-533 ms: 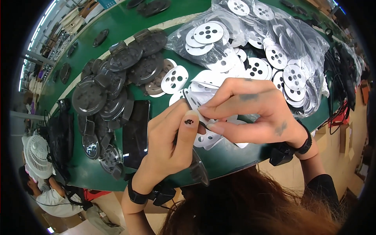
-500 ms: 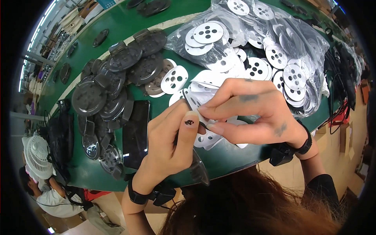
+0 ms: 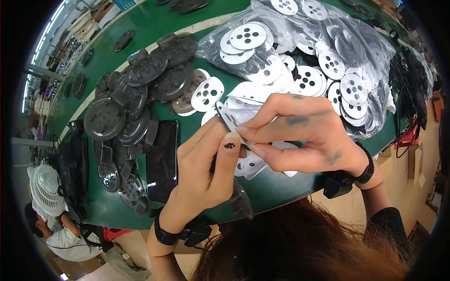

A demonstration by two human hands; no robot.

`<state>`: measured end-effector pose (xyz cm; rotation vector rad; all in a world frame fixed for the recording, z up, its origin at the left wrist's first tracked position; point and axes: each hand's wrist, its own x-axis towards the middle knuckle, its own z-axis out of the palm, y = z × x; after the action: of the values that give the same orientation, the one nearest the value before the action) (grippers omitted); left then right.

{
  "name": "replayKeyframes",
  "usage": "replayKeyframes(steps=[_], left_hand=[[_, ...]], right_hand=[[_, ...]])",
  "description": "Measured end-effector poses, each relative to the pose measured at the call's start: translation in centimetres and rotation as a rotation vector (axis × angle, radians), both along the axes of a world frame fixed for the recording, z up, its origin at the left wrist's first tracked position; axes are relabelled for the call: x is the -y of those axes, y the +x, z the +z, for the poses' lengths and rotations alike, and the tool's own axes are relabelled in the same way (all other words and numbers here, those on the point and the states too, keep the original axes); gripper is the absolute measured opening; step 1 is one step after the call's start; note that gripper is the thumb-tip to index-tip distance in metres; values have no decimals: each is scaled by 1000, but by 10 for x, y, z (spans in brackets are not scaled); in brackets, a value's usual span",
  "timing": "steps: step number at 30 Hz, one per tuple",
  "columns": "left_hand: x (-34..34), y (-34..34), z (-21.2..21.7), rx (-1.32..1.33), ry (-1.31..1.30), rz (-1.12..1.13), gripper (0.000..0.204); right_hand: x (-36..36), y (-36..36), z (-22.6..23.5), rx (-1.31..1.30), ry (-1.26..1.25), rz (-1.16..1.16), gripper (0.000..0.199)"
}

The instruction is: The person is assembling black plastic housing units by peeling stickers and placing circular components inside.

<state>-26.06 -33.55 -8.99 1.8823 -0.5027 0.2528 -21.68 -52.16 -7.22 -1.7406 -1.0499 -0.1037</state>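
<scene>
My left hand [image 3: 206, 164] is closed around a dark translucent plastic disc part [image 3: 241, 202], whose tab juts out below the fingers. Its disc end is tilted nearly edge-on above the hand, and a thin white disc with holes [image 3: 226, 114] shows along that face. My right hand [image 3: 304, 136] pinches with thumb and forefinger at the near edge of this white disc, touching the left thumb. What lies between the right fingertips is mostly hidden. Loose white discs [image 3: 251, 165] lie beneath both hands.
Dark plastic disc parts [image 3: 105, 117] are piled at left, beside a black phone [image 3: 161, 159]. A clear plastic bag [image 3: 370, 51] spills white discs [image 3: 308, 80] at the back right. The green table [image 3: 281, 192] has a curved near edge. A person [image 3: 70, 241] sits near a white fan [image 3: 46, 187] at far left.
The dark part has turned slightly in my hands, so more of its white face shows. My right thumb and forefinger have closed a little nearer together.
</scene>
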Motion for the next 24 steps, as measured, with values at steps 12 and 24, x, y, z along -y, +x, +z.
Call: replayKeyframes(steps=[12, 24], left_hand=[[4, -2, 2, -186, 1, 21, 19], [-2, -1, 2, -188, -111, -53, 16]], right_hand=[[2, -2, 1, -2, -25, -34, 10], [3, -1, 6, -201, 1, 12, 11]])
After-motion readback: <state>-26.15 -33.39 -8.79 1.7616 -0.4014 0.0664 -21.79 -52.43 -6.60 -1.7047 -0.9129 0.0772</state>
